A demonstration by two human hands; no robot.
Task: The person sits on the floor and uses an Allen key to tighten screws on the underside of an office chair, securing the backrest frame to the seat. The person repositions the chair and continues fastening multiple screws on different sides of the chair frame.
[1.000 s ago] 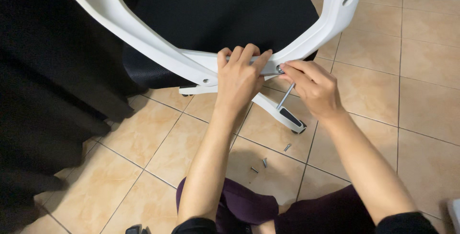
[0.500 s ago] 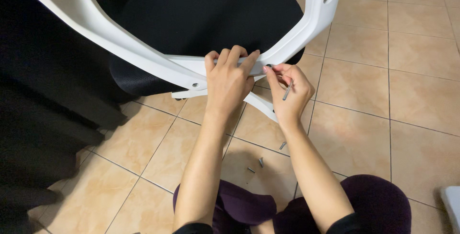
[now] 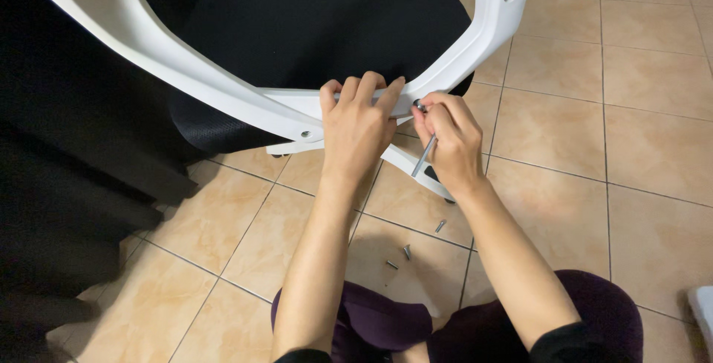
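3 loose screws on tiled floor, hands at white chair frame

Both hands on white chair frame.

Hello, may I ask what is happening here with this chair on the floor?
A person sits on the tiled floor and works on a white chair frame with a black seat. The left hand grips the lower bar of the frame. The right hand holds a thin metal hex key up against the frame beside it. A few loose screws lie on the tiles between the arms.
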